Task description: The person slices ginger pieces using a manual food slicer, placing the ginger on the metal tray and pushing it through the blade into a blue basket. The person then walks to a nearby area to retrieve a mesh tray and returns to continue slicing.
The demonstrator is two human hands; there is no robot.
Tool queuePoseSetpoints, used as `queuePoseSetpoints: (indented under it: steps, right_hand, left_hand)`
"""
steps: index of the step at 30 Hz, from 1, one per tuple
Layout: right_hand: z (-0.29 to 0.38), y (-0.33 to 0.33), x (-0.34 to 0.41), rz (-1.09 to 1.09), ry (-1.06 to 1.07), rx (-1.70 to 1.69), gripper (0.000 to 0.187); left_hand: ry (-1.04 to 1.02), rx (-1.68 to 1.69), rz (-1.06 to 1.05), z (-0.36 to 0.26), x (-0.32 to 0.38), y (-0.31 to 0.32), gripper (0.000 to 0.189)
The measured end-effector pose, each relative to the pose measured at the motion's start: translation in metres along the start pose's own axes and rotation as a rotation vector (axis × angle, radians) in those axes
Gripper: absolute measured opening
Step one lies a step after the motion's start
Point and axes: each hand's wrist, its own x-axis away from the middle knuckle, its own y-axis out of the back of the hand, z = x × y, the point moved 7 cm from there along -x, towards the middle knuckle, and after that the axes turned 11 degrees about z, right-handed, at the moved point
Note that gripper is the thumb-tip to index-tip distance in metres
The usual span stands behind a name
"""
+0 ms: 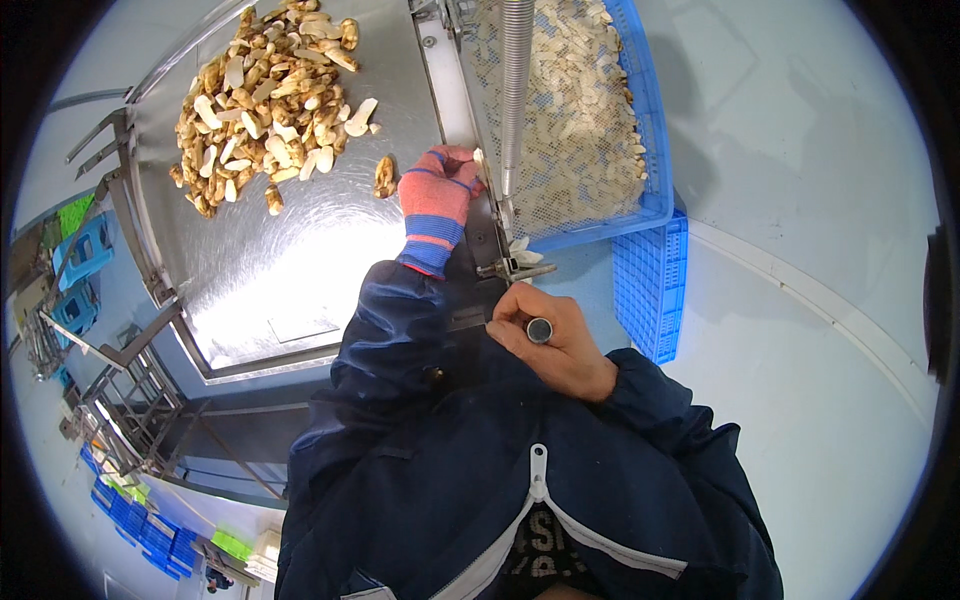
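My left hand [435,196], in a pink and blue knitted glove, pinches a pale mushroom piece [478,156] against the white guide strip of a slicing fixture. Bare, my right hand [559,339] is closed round a round-ended metal handle [538,330] near the fixture's lower end. A spring-wrapped rod [516,97] runs above the fixture. Several pale slices [525,253] lie by the metal clamp [510,268]. Left of my gloved hand, one brown mushroom piece [385,177] rests on the steel tabletop beside a pile of cut brown and cream mushrooms [270,105].
A blue plastic mesh crate [660,150] full of thin pale slices [577,112] stands right of the fixture, above another blue crate [651,289]. The steel table [300,255] has a raised rim. Metal racks, blue stools [84,253] and stacked blue crates [142,529] stand at far left.
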Motion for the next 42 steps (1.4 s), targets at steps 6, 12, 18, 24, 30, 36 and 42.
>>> queuePoseSetpoints:
  steps: [6,12,18,24,30,36,42]
  right_hand:
    - [-0.023,-0.003,-0.003,-0.048,0.040,0.047,0.015]
    - [-0.039,-0.004,-0.006,-0.099,0.083,0.064,0.014]
    - [-0.059,-0.003,-0.009,-0.113,0.000,0.072,0.015]
    - [-0.062,-0.002,-0.008,-0.149,-0.011,0.057,0.013]
    - [-0.045,-0.001,-0.004,-0.210,0.034,0.041,0.015]
    - [-0.002,0.004,0.009,-0.101,0.026,0.025,0.013]
    - [0.045,0.009,0.020,-0.194,0.290,-0.059,0.016]
  left_hand:
    - [-0.037,-0.374,-0.047,0.001,-0.003,0.003,0.010]
    - [-0.185,-0.630,-0.145,-0.016,0.005,-0.002,0.016]
    - [0.049,-0.262,-0.035,-0.008,0.001,-0.002,0.020]
    - [-0.254,0.103,0.071,-0.077,0.025,0.016,0.024]
    - [-0.259,-0.818,-0.245,-0.045,0.033,0.086,0.029]
    - [-0.206,-0.212,-0.114,-0.014,0.015,0.054,0.024]
    - [-0.097,-0.134,-0.104,-0.004,-0.009,0.022,0.021]
